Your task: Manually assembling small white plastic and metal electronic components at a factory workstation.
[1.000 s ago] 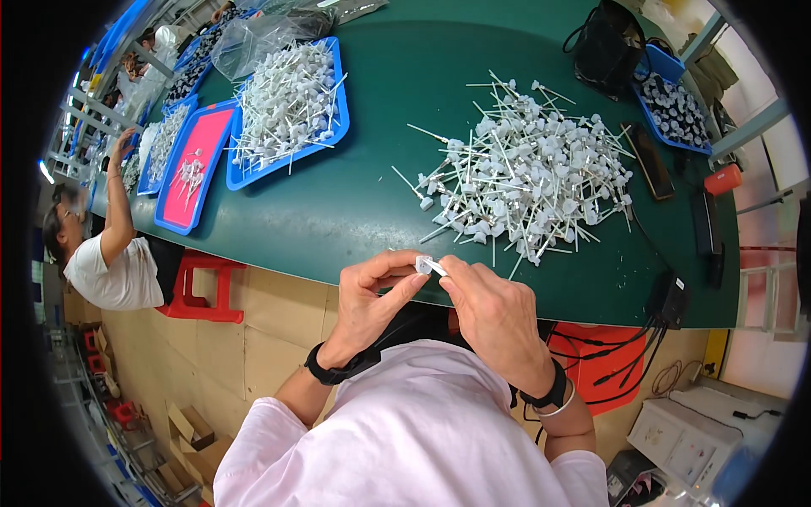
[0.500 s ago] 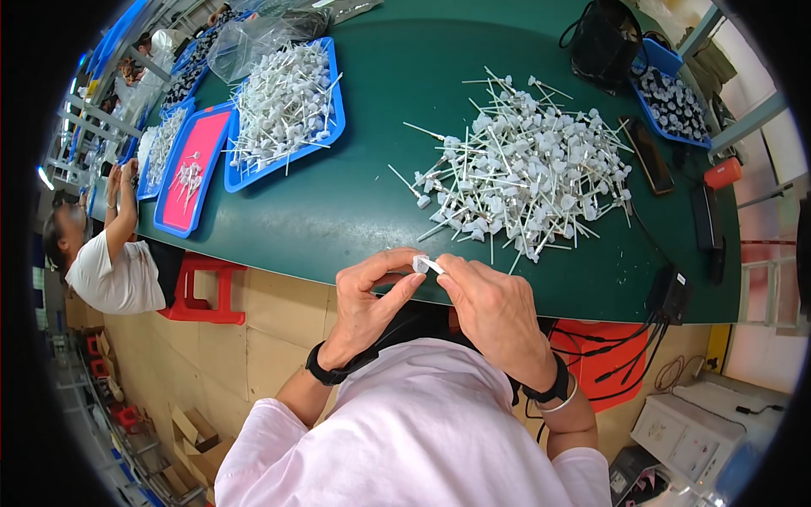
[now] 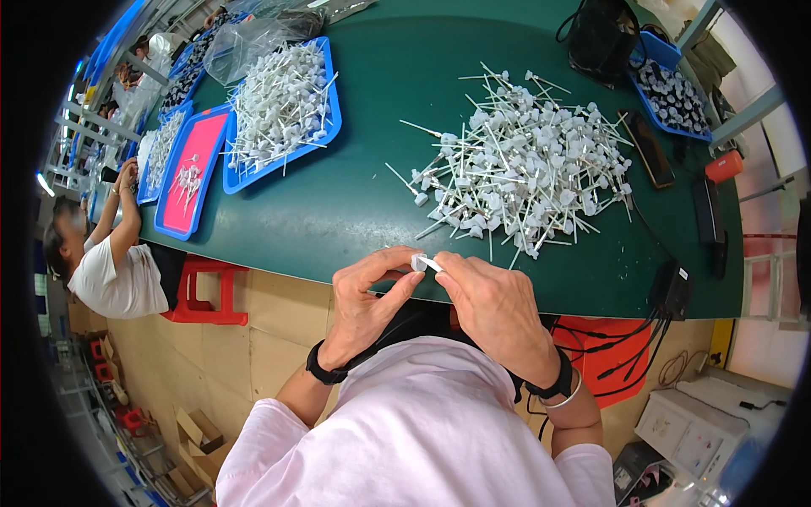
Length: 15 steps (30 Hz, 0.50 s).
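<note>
- Over the near edge of the bench, the person's two hands meet, fingertips close together, with a small white cap and a thin white stick between them.
- The left hand pinches the cap between thumb and forefinger, the gap between them only as wide as the cap.
- The right hand has thumb and fingertips closed on the stick, which slants up to the cap; whether the two are joined, I cannot tell.
- Beyond the right hand, a loose pile of similar white capped sticks lies directly on the bench.
- Further left, a blue tray is heaped with more of them; just beside it, a pink-lined tray holds a small cluster.
- Right of the pile lies a dark phone, with a black bag and a blue bin of dark pieces further back.
- At the far left, a co-worker in a white top sits on a red stool, arms raised.
</note>
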Tool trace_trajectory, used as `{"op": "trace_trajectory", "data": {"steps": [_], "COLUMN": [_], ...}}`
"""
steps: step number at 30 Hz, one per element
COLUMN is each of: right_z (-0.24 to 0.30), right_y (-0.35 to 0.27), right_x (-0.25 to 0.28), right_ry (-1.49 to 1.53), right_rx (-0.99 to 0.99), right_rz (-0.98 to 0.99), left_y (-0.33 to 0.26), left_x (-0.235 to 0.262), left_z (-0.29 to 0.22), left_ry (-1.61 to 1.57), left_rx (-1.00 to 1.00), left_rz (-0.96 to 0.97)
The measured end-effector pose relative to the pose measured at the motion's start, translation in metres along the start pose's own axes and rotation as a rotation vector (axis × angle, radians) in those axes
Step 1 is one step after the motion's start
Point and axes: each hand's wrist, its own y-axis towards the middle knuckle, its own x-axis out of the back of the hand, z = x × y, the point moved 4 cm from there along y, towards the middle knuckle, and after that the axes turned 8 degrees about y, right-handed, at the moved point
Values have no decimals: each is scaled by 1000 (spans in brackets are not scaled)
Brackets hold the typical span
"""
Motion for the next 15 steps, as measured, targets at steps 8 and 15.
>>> {"op": "trace_trajectory", "data": {"steps": [8, 15], "right_z": [-5, -20], "right_y": [1, 7], "right_x": [0, 4], "right_ry": [78, 472], "right_rx": [-2, -242], "right_rz": [2, 158], "left_y": [0, -1], "left_x": [-1, -3], "left_z": [0, 11], "left_ry": [29, -166], "left_rx": [14, 107], "left_rz": [17, 85]}}
